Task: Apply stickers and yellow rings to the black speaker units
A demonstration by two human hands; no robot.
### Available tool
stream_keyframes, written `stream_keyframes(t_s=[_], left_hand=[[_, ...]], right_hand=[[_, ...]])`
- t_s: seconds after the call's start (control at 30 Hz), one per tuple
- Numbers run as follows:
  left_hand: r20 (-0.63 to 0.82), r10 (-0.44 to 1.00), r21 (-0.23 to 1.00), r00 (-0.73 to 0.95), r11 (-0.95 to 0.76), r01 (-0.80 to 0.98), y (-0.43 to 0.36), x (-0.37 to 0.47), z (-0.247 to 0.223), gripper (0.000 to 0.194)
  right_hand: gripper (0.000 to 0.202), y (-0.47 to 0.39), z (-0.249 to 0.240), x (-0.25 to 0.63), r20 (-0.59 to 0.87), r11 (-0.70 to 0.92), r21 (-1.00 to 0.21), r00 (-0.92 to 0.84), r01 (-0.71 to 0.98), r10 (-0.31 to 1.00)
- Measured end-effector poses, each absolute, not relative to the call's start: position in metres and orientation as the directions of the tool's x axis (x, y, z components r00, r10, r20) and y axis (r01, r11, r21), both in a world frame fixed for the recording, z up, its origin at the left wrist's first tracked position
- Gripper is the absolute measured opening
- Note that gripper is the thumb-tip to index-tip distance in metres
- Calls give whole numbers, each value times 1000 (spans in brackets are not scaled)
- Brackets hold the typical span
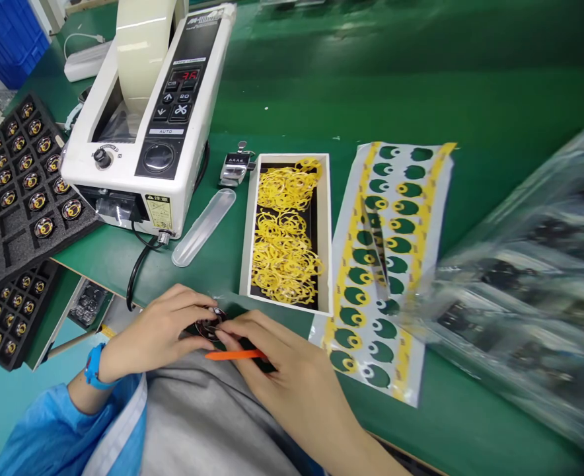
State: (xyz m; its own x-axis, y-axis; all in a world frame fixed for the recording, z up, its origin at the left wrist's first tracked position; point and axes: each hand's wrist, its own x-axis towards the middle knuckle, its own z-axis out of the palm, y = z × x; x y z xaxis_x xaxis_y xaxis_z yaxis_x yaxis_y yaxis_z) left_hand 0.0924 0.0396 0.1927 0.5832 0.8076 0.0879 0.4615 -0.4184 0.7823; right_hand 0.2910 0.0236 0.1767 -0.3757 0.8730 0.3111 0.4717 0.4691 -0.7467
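Observation:
My left hand [170,327], with a blue band at the wrist, grips a small round dark part with a shiny rim [207,326] between thumb and fingers. My right hand [282,360] has a slim orange pointed stick [230,355] tucked in its fingers. Its thumb and forefinger tips meet the right side of the round part, hiding some of it. Just beyond the hands stands a white box [324,238] of thin yellow ring-shaped pieces [285,254]. To its right lies a backing sheet with yellow adhesive cutouts [433,218], and metal tweezers [377,248] rest on it.
A white tape dispenser [138,145] stands at the back left. Near it lie a tally counter [235,166] and a clear plastic case [203,227]. Black foam trays [14,244] with round parts sit at left. Clear plastic trays of dark parts [524,284] occupy the right.

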Motion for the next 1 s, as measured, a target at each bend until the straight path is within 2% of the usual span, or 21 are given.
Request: stream_keyframes(t_s=[0.13,0.23,0.33,0.4,0.5,0.6,0.73,0.83,0.9,1.0], left_hand=[[62,817,791,574,-391,471,40,93,193,25],[20,824,803,566,-351,482,40,93,196,25],[-60,831,783,553,-304,543,38,93,201,43],[-105,853,728,511,-284,624,36,93,203,53],[-67,894,616,442,-312,724,35,90,199,39],[-14,890,579,456,-365,729,39,85,189,28],[28,899,602,437,-364,711,45,81,177,21],[45,898,644,437,-360,675,46,82,173,20],[47,900,664,433,-352,660,46,83,173,21],[30,924,680,382,-299,669,48,86,175,24]], right_hand=[[15,23,189,304,283,408,-807,-327,427,902],[13,27,191,327,266,402,-783,-329,475,906],[18,28,187,347,261,418,-703,-338,575,904],[21,26,186,352,241,408,-643,-334,648,911],[23,21,190,352,256,359,-557,-256,749,932],[23,23,196,373,335,287,-517,-117,806,935],[29,42,204,454,489,108,-312,62,944,870],[38,66,207,519,467,-53,-213,149,976,872],[48,82,206,547,447,-84,-161,149,983,882],[55,100,199,561,404,-43,-104,82,994,911]])
